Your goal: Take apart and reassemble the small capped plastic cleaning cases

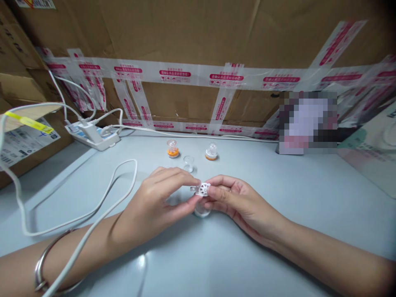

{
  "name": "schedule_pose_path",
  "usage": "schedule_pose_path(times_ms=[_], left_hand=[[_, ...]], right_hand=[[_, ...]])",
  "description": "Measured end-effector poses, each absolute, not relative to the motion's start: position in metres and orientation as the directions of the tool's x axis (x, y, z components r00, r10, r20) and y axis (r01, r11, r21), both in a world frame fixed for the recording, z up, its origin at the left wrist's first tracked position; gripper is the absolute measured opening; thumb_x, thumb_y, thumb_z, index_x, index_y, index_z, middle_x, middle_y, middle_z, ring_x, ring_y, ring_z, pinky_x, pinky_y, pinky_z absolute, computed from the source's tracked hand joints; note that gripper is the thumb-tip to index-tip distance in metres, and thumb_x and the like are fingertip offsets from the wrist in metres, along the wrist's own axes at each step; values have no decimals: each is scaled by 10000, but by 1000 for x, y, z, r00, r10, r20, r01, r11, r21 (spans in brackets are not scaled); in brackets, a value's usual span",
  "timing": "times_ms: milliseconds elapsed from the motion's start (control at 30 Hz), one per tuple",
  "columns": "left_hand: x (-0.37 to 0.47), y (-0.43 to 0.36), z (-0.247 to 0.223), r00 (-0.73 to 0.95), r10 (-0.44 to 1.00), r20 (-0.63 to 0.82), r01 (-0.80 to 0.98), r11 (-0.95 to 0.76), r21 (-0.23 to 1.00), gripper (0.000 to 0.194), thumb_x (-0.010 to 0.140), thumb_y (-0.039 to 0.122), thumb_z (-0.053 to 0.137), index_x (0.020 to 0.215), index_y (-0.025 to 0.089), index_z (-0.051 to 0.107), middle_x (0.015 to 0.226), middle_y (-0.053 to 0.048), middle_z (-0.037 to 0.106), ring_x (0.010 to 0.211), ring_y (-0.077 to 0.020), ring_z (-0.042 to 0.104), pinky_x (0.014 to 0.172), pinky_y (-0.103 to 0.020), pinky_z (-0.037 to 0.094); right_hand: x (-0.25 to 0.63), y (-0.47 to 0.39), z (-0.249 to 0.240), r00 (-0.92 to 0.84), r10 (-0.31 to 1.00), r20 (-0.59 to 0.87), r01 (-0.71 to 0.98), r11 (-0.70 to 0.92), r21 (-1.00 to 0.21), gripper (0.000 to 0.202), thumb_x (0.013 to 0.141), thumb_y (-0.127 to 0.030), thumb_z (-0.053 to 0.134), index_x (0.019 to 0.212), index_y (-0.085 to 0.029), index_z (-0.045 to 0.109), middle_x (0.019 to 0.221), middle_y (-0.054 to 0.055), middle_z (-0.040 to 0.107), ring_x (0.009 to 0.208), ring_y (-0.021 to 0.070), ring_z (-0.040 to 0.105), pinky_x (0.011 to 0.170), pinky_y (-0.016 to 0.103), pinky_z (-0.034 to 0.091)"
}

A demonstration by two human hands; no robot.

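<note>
Between my two hands is a small white slotted plastic part [203, 189], with a small tab sticking out on its left. My left hand [168, 194] pinches it from the left with thumb and fingertips. From the right, the thumb and fingers of my right hand [232, 196] grip the same part. Just below the fingertips a clear round piece [202, 210] shows, partly hidden by my hands. Farther back stand a clear cup-shaped piece [188, 163], an orange-based clear device [173, 149] and a white device with an orange bottom [211, 152].
A white power strip [95, 136] with plugs sits at the back left. Its white cable [93, 212] loops over the table and across my left forearm. Taped cardboard boxes [198, 33] line the back. A blurred-out object [306, 123] stands at the back right.
</note>
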State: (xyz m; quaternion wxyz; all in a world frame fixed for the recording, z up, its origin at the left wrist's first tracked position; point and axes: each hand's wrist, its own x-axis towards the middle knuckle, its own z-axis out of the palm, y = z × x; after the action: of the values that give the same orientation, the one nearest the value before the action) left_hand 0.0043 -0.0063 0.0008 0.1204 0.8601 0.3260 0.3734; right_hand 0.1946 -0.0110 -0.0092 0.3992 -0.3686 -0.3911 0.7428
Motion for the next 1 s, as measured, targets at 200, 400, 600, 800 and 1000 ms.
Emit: schedule_pose_path(times_ms=[200, 400, 600, 800, 1000], left_hand=[[5, -7, 0, 516, 689, 508, 449, -723, 524, 98, 812, 185, 613, 908, 188, 595, 872, -26, 690, 826, -156, 620, 773, -269, 440], [8, -7, 3, 425, 832, 356, 418, -529, 738, 112, 800, 220, 621, 900, 172, 638, 832, -12, 677, 751, -130, 595, 698, -224, 446], [10, -6, 6, 419, 895, 154, 346, -314, 884, 150, 837, 283, 583, 830, 150, 650, 753, -15, 682, 684, -128, 593, 611, -217, 427], [11, -3, 9, 414, 899, 146, 324, -295, 899, 127, 802, 250, 621, 762, 139, 665, 705, -11, 680, 667, -125, 591, 622, -216, 430], [11, -3, 7, 420, 902, 102, 280, -236, 931, 134, 824, 262, 594, 802, 145, 656, 758, -14, 678, 717, -131, 612, 652, -212, 456]], right_hand=[[194, -13, -10, -369, 905, -214, -268, -324, -907, 203, 694, -260, 754, 826, -150, 648, 664, 6, 709, 635, 100, 658, 691, 223, 515], [194, -14, -12, -318, 937, -148, -215, -223, -951, 185, 704, -278, 739, 817, -157, 657, 678, 8, 699, 628, 108, 655, 677, 239, 530], [194, -17, -8, -297, 952, -74, -84, -103, -991, 185, 709, -299, 726, 827, -176, 655, 746, 19, 698, 713, 133, 664, 705, 246, 535], [192, -21, -3, -280, 958, 58, 52, 75, -996, 97, 748, -267, 681, 809, -195, 659, 765, 19, 689, 717, 141, 653, 696, 250, 539], [194, -16, -7, -295, 955, 28, 28, 38, -999, 129, 744, -294, 684, 831, -202, 659, 780, 19, 696, 745, 152, 656, 714, 267, 534]])
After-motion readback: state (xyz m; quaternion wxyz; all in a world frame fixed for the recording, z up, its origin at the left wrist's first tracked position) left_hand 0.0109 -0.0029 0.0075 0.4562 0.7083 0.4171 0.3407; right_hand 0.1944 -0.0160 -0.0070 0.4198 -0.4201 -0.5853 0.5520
